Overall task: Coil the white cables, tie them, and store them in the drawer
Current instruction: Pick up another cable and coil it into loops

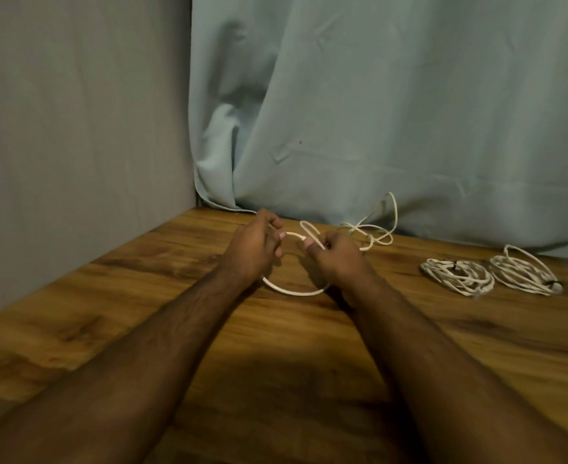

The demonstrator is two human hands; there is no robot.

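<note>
Both hands work over the wooden table (142, 329). Left hand (254, 249) pinches the white cable (292, 291) between thumb and curled fingers; right hand (338, 254) grips the same cable just beside it, fingers curled round it. Between the hands the cable runs roughly left-right; below them it hangs in one round loop touching the table. Its loose tail (376, 229) trails away beyond the right hand toward the pale blue-grey curtain (409, 112). Cable: thin, smooth, round-section. No legible writing. Two coiled, tied white bundles (458, 276) (523, 271) lie well right of the right hand, flat, side by side.
</note>
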